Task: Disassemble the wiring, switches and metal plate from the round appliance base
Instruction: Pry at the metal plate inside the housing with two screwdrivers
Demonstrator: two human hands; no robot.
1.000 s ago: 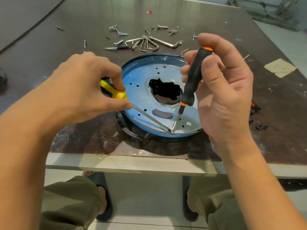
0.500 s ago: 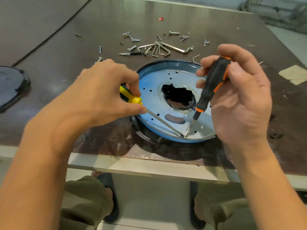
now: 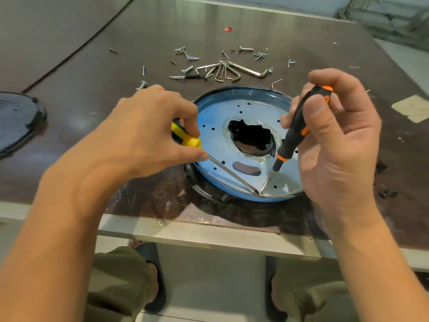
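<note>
The round appliance base lies near the table's front edge, blue-rimmed. A shiny metal plate with small holes and a jagged black central opening sits in it. My left hand grips a yellow-handled screwdriver; its shaft slants down to the plate's near rim. My right hand holds a black and orange screwdriver almost upright. Both tips meet at the plate's front edge.
Several loose screws and a bunch of hex keys lie behind the base. A dark round cover sits at the left. Small black parts lie at the right, a taped patch further back.
The camera view has shifted, so the base appears further right. Both hands keep their grips, with the two tips still at the plate's front edge.
</note>
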